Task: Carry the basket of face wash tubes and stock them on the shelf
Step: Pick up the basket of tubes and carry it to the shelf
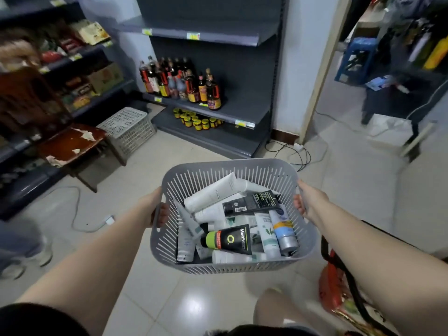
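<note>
I carry a grey slotted plastic basket point(225, 167) in front of me above the tiled floor. My left hand point(155, 209) grips its left handle and my right hand point(308, 202) grips its right rim, fingers curled inside. Several face wash tubes lie jumbled in it: white tubes point(213, 192), a black tube with a green cap point(230, 238), a black flat tube point(252, 203) and a blue-orange tube point(282, 226). Ahead stands a dark grey shelf unit point(242, 107) whose upper shelf board point(206, 32) holds nothing.
Sauce bottles point(184, 81) and yellow-lidded jars point(196, 120) fill the lower shelves. A worn wooden chair point(70, 146) and a white crate point(128, 129) stand at left by stocked shelves. Cables point(295, 154) lie on the floor. A red bag point(332, 282) hangs at my right.
</note>
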Action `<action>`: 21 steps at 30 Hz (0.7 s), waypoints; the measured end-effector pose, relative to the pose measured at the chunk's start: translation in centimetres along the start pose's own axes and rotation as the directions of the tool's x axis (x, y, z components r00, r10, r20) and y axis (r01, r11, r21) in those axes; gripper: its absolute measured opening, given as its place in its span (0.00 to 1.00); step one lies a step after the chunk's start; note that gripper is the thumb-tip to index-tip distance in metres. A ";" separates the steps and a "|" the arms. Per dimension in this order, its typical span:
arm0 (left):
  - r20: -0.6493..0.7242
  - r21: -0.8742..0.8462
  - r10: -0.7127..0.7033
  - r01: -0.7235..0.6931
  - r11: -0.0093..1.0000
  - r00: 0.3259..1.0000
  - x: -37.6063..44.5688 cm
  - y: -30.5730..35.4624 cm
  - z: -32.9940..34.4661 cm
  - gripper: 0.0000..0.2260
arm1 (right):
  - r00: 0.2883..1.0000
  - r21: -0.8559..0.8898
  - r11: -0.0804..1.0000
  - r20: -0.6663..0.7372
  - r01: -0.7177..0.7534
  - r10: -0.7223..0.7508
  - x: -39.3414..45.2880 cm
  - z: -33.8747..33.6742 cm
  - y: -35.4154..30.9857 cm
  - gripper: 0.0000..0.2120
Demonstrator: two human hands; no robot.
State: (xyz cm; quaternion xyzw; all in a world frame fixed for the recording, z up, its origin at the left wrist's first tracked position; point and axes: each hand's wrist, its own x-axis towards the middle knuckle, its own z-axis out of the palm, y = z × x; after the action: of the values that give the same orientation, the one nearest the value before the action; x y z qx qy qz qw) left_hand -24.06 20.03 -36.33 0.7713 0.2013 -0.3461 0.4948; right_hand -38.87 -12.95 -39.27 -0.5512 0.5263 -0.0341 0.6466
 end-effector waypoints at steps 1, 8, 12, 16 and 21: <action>-0.015 -0.021 -0.019 0.019 1.000 1.000 0.7 0.1 -0.8 0.28 | 1.000 -0.030 1.000 0.024 -0.006 0.007 0.9 1.5 -0.6 0.20; -0.120 -0.155 -0.174 0.155 0.976 0.977 5.9 1.0 -5.0 0.29 | 0.974 -0.246 0.968 0.206 -0.042 0.095 8.6 11.7 -5.1 0.21; -0.159 -0.265 -0.241 0.194 0.944 0.957 7.9 1.9 -6.3 0.30 | 0.951 -0.352 0.936 0.288 -0.008 0.116 12.1 17.2 -8.1 0.20; -0.197 -0.381 -0.290 0.199 0.903 0.937 9.9 3.1 -7.6 0.29 | 0.929 -0.409 0.911 0.357 0.056 0.103 15.1 23.0 -11.6 0.21; -0.225 -0.464 -0.347 0.214 0.860 0.910 13.1 5.3 -9.7 0.27 | 0.887 -0.494 0.864 0.437 0.095 0.152 18.7 30.1 -15.2 0.22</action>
State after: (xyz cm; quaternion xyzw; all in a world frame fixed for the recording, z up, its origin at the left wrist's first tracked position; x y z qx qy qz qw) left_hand -8.47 26.11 -40.02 0.6486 0.4566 -0.2410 0.5592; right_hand -0.80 -10.17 -44.81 -0.6839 0.3563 0.2458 0.5873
